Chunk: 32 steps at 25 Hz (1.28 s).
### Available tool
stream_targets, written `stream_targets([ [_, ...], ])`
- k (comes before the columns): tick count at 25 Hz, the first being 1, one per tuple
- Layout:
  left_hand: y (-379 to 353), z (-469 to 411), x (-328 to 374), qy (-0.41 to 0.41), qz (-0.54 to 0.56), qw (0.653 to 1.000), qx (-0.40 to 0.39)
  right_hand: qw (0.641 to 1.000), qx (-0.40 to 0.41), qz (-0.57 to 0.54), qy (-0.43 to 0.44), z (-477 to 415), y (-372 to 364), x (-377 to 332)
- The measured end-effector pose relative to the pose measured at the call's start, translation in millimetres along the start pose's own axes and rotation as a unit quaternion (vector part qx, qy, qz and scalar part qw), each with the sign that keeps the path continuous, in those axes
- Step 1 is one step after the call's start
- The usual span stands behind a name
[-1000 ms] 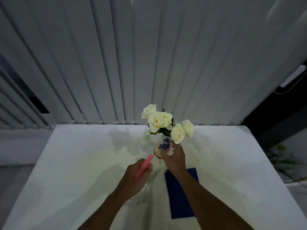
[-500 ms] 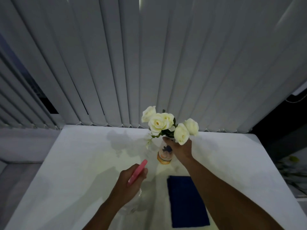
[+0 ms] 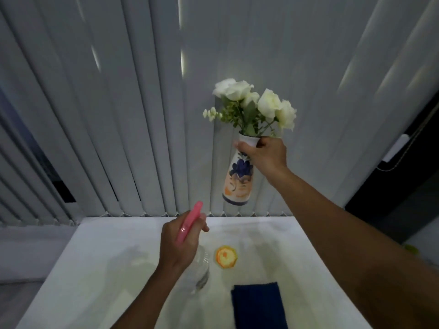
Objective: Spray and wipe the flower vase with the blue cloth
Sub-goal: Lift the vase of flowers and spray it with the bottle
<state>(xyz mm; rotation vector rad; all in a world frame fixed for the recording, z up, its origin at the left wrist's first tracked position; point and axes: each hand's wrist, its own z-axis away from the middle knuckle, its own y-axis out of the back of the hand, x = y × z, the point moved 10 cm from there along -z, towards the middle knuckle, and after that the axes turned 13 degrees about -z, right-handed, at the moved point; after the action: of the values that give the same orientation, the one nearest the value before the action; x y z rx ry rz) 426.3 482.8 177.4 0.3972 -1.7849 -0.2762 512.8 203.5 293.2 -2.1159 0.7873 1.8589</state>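
My right hand (image 3: 266,154) grips the neck of a painted ceramic vase (image 3: 238,180) with blue and orange flowers on it, held high above the table, nearly upright. White roses (image 3: 254,103) stand in its mouth. Lower left of the vase, my left hand (image 3: 179,245) holds a clear spray bottle (image 3: 202,269) by its pink trigger head (image 3: 188,222), nozzle toward the vase. A folded blue cloth (image 3: 257,305) lies flat on the white table (image 3: 95,281), below the vase.
A small round orange-yellow coaster (image 3: 225,256) lies on the table beside the bottle. Grey vertical blinds (image 3: 118,115) hang close behind the table's far edge. A dark opening and a cord are at the right.
My right hand has lifted the vase off the table and well above it, uncovering the orange coaster. My left hand has raised the spray bottle slightly.
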Motion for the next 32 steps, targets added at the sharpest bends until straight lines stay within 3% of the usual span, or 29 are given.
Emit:
stream_targets([
  [6, 0, -6, 44, -0.055, 0.000, 0.998, -0.025, 0.999, -0.015, 0.010, 0.039, -14, 6, -37],
  [17, 3, -5, 34, -0.031, 0.007, 0.999, -0.012, 0.997, -0.063, 0.010, 0.039, -20, 8, -27],
  [24, 12, -53, 19, -0.013, 0.164, 0.983, -0.083, 0.983, -0.167, -0.055, 0.048, -19, 11, -47],
  [27, 12, -67, 32, -0.038, 0.169, 0.976, -0.132, 0.978, -0.200, -0.033, 0.052, -19, 10, -54],
  [32, 13, -72, 42, -0.072, 0.150, 0.975, -0.149, 0.977, -0.209, -0.009, 0.044, -19, 6, -58],
])
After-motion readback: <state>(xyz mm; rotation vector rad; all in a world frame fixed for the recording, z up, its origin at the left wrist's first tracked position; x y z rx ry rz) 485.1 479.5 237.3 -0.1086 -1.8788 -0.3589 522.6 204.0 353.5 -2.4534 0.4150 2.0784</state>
